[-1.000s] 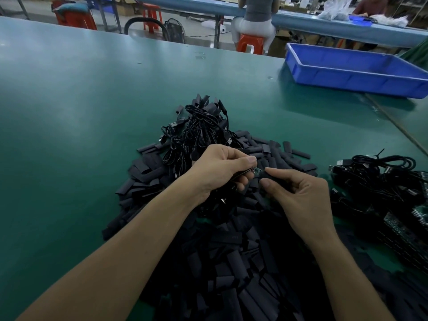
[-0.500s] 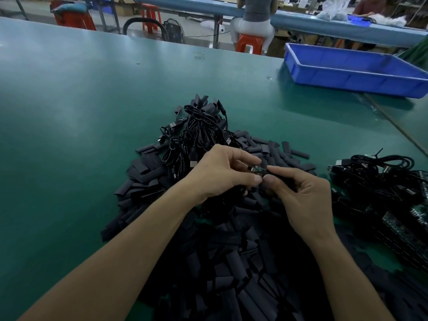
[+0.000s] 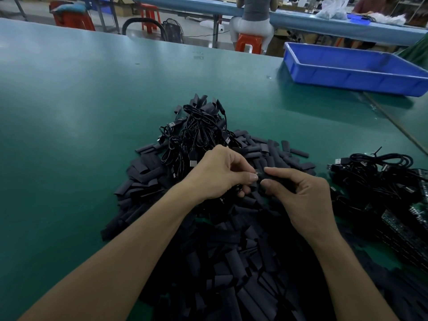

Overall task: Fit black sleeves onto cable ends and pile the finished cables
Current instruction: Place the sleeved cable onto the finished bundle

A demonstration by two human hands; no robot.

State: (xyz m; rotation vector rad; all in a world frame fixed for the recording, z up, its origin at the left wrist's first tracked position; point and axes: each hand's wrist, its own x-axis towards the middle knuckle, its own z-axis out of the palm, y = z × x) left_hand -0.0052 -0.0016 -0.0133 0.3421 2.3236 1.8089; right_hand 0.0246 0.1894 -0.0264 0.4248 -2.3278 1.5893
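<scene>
Both forearms reach in from the bottom edge and meet above the middle of the green counter. The left hand is turned knuckles up. Its fingers are curled in, with the thumb and forefinger pinching a cable end, of which only a small pale sliver shows. The right hand faces it from the other side. Its thumb and forefinger are clamped on a black sleeve, and the remaining fingers are bent loosely underneath. The mouth of the sleeve sits right against the cable end, and the tips of the two hands are almost touching.

The hands hang just above a wide heap of loose sleeves, which spreads toward the person. A tangled pile of cables rises beyond the left hand. A second bundle of cables lies to the right, apart from the heap. A blue tray stands farther back on the right.

A second ago the left hand's fingers were closed flat over the cable end. Half a second ago a speckled connector tip was plainly exposed between the hands. Now much less of that tip shows, and the right thumb and forefinger have drawn in closer to the left thumb. The piles and the tray lie as they did.
</scene>
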